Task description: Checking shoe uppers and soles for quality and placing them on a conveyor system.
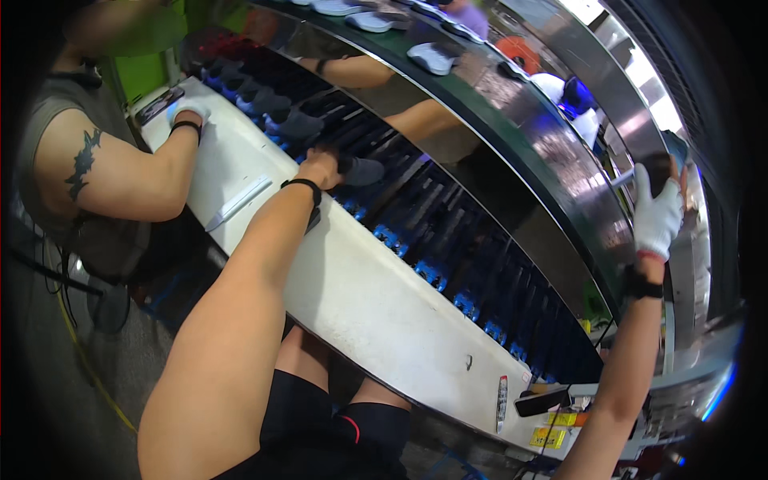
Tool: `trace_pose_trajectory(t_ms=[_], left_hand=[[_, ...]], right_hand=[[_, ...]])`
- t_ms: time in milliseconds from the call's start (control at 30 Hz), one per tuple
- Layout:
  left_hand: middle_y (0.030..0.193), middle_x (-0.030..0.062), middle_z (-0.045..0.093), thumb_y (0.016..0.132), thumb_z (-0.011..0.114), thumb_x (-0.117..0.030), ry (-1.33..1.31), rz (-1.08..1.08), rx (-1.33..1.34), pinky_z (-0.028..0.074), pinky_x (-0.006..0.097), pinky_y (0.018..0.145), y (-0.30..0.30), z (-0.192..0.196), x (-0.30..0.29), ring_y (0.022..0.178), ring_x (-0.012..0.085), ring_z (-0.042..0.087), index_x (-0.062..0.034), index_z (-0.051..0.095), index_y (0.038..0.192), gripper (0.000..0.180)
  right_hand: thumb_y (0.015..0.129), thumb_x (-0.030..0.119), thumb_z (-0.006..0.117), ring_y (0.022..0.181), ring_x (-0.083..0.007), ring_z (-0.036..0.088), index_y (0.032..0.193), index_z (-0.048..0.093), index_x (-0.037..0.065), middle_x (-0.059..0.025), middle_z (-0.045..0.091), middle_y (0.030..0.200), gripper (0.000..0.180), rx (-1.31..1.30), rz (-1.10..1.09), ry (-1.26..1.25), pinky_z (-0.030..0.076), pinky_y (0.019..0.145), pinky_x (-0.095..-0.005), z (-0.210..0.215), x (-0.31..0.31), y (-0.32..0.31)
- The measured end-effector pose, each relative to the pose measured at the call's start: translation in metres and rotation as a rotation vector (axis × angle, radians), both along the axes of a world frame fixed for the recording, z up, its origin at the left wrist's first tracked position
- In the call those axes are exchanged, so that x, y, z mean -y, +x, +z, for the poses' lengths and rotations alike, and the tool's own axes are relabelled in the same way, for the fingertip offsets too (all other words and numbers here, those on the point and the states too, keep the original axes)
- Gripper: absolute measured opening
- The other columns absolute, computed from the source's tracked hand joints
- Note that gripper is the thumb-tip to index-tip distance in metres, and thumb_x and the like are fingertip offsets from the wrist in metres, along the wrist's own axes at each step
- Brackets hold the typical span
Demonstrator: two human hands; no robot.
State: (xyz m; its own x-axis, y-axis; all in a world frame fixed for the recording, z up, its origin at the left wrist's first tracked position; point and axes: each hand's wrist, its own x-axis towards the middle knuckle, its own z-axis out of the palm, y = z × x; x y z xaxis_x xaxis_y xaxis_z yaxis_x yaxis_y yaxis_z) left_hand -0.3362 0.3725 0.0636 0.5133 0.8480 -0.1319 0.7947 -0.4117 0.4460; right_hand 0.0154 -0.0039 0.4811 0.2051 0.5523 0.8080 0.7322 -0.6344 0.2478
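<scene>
My left hand (320, 169), bare and slightly blurred, is closed on a dark grey shoe (362, 171) above the row of dark racks. On the far right my right hand (659, 218), in a white glove with bare fingertips, reaches up beside the metal upper shelf. Its thumb and fingers are round a dark rounded thing (657, 166), whose kind I cannot make out. More grey shoes (292, 124) sit on the racks beyond my left hand.
A long white ledge (360, 320) runs before me, bearing a ruler-like strip (240, 203), a marker (502, 404) and a dark phone (542, 402). A co-worker (112, 168) stands at left. White soles (432, 58) lie on the green upper belt (480, 104).
</scene>
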Motion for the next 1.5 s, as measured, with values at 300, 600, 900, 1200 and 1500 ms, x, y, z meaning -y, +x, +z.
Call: trace_pose_trajectory(t_ms=[300, 600, 900, 1200, 1500], left_hand=[[0.145, 0.0259, 0.071, 0.100, 0.074, -0.049, -0.127, 0.099, 0.444, 0.052, 0.047, 0.115, -0.003, -0.001, 0.007, 0.137, 0.0423, 0.067, -0.0092, 0.064, 0.153, 0.067], [0.104, 0.0017, 0.078, 0.112, 0.067, -0.041, -0.861, -0.035, 1.025, 0.057, 0.030, 0.083, -0.043, -0.015, 0.182, 0.092, 0.0111, 0.068, -0.0027, 0.081, 0.121, 0.042], [0.113, 0.0205, 0.080, 0.102, 0.071, -0.044, 0.297, -0.595, 0.354, 0.057, 0.052, 0.099, -0.056, 0.068, 0.300, 0.105, 0.0413, 0.074, -0.0019, 0.080, 0.114, 0.044], [0.107, 0.0209, 0.076, 0.095, 0.077, -0.017, 0.298, -1.033, 0.318, 0.059, 0.052, 0.089, -0.030, 0.094, 0.359, 0.101, 0.0417, 0.074, -0.0114, 0.054, 0.158, 0.067], [0.126, 0.0084, 0.080, 0.083, 0.089, -0.008, 0.370, -0.861, 0.953, 0.056, 0.045, 0.089, -0.061, 0.090, 0.431, 0.097, 0.0311, 0.069, -0.0124, 0.074, 0.134, 0.053]], right_hand=[[0.093, 0.068, 0.077, 0.152, -0.0453, 0.051, 0.152, 0.065, 0.010, -0.0252, 0.051, 0.167, 0.084, -0.198, 0.502, -0.537, 0.040, 0.125, -0.0577, -0.115, -0.155, -0.165], [0.089, 0.074, 0.071, 0.139, -0.0373, 0.062, 0.128, 0.074, 0.009, -0.0181, 0.070, 0.143, 0.076, -0.415, 0.560, -0.577, 0.046, 0.119, -0.0543, -0.107, -0.207, -0.188], [0.091, 0.045, 0.080, 0.119, -0.0367, 0.069, 0.110, 0.077, 0.009, -0.0159, 0.074, 0.119, 0.041, -0.511, 0.566, -0.250, 0.055, 0.106, -0.0472, -0.123, -0.093, -0.165], [0.082, -0.006, 0.086, 0.099, -0.0362, 0.073, 0.113, 0.066, 0.009, -0.0127, 0.074, 0.104, 0.040, -0.177, 1.006, 0.284, 0.060, 0.091, -0.0473, -0.204, 0.146, -0.175], [0.105, 0.018, 0.081, 0.103, -0.0214, 0.078, 0.134, 0.061, -0.006, -0.0146, 0.080, 0.115, 0.043, -1.360, 0.687, 0.737, 0.063, 0.094, -0.0358, -0.369, 0.280, -0.249]])
